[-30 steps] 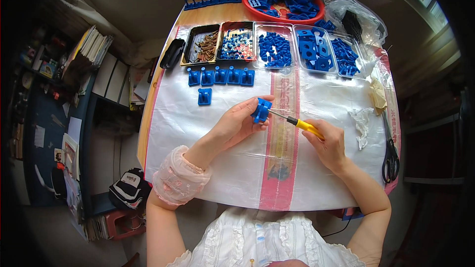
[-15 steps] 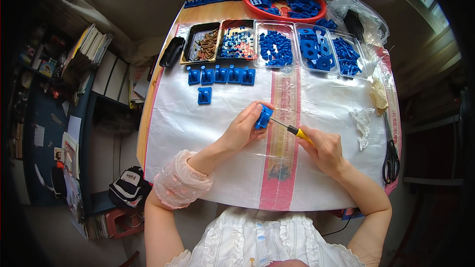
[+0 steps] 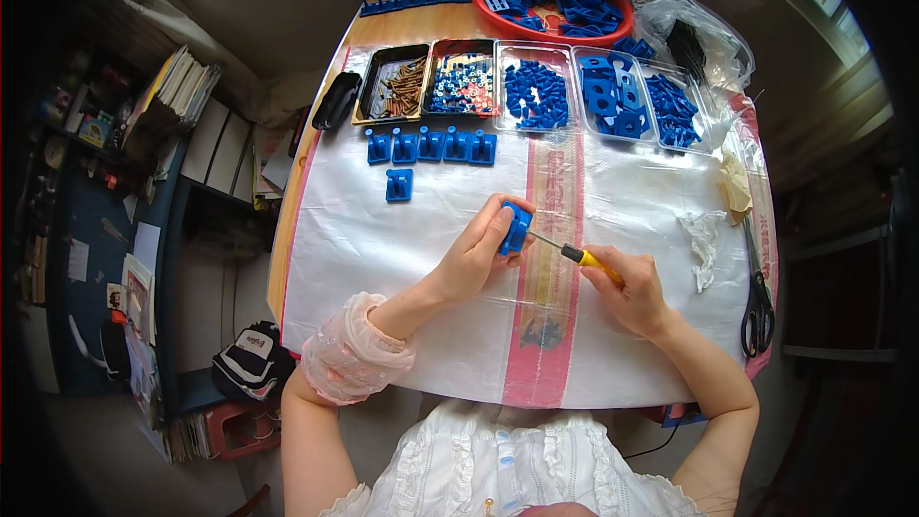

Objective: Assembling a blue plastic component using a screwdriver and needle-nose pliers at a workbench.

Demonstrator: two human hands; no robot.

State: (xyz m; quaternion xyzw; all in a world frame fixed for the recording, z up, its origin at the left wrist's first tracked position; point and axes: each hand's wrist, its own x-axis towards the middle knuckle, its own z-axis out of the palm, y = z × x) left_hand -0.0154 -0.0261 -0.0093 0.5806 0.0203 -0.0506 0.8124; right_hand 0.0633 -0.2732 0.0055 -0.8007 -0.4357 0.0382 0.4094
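Over the middle of the table, my left hand (image 3: 481,247) is closed around a blue plastic part (image 3: 516,228). My right hand (image 3: 629,289) grips a screwdriver (image 3: 601,264) by its yellow and black handle. Its thin metal shaft points left, and the tip meets the right side of the blue part; whether it sits in a screw is too small to tell. Beyond my left hand stands a row of several assembled blue pieces (image 3: 431,146), with a single blue piece (image 3: 399,185) in front of it.
Behind the row are trays of brass-coloured screws (image 3: 403,88), small blue and white pieces (image 3: 463,86), blue plugs (image 3: 536,93), flat blue plates (image 3: 613,101) and more blue parts (image 3: 673,110). A red basin (image 3: 613,36) stands at the back. Black scissors (image 3: 757,316) and crumpled tissue (image 3: 702,247) lie right.
The blue part has turned slightly in my left hand. My right hand and the screwdriver have shifted a little to the right. The hold of both hands is unchanged.
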